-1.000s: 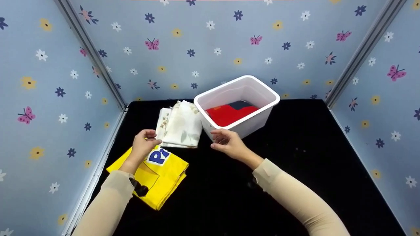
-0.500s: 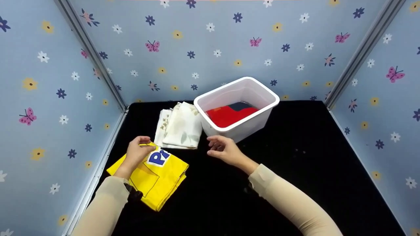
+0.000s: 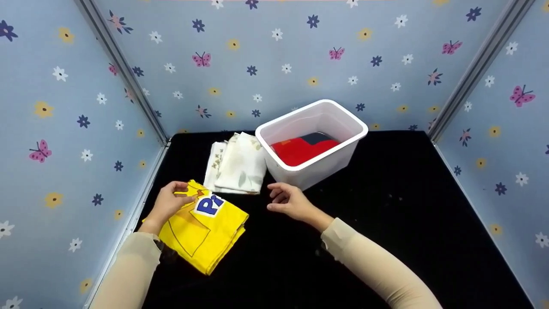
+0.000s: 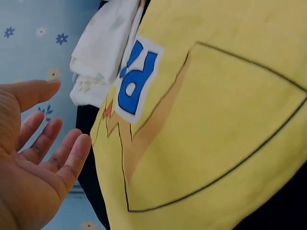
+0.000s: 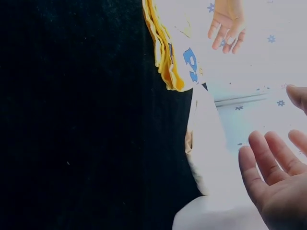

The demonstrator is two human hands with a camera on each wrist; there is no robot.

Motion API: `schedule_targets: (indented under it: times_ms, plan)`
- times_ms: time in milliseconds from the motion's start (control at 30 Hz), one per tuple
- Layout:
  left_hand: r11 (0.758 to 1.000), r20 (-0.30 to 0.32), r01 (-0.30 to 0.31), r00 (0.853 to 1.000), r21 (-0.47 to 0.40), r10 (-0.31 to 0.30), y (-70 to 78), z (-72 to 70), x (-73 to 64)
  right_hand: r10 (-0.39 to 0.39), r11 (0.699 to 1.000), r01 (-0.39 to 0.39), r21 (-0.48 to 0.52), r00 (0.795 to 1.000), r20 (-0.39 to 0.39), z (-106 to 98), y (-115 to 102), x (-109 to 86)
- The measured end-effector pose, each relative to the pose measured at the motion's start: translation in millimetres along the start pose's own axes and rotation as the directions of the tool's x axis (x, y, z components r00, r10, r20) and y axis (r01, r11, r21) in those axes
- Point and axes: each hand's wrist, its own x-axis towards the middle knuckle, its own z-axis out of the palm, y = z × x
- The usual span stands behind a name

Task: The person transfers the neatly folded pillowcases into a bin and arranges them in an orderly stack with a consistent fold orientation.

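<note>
A folded yellow cloth (image 3: 214,240) with blue "Pi" lettering lies at the left of the black surface. My left hand (image 3: 170,201) hovers over its upper left part, fingers relaxed and holding nothing; the left wrist view shows the fingers (image 4: 72,158) apart from the fabric. Behind the yellow cloth lies a folded white floral cloth (image 3: 244,165), which touches or nearly touches a white plastic bin (image 3: 317,169). Inside the bin are a red cloth (image 3: 300,150) and a dark blue one (image 3: 318,137). In front of the bin hangs my right hand (image 3: 296,206), loosely bent, with nothing in it.
A black cloth-covered surface (image 3: 386,214) spreads under everything. Pale blue panels (image 3: 266,56) with flowers and butterflies enclose its back and both sides, joined by metal corner posts (image 3: 476,64).
My left hand has drifted left and slightly down across the yellow cloth. My right hand has moved slightly down and left, away from the bin. The cloths and bin keep their places.
</note>
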Motion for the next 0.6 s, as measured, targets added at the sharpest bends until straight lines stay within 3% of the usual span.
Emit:
schedule_targets:
  times_ms: [233,433,600]
  plan:
    - [0.999,0.06,-0.031,0.998,0.015,0.03,-14.9,-17.1,-2.0,0.067,0.998,-0.067,-0.006,0.998,0.014,12,34,8.6]
    - [0.999,0.058,-0.03,0.998,0.038,0.028,-31.2,-30.0,-3.5,0.096,0.995,-0.097,0.028,0.995,0.037,20,40,9.3]
    - [0.998,0.045,-0.021,0.999,0.059,0.019,-41.2,-37.7,-7.5,0.117,0.993,-0.117,-0.009,0.991,0.061,28,45,8.1]
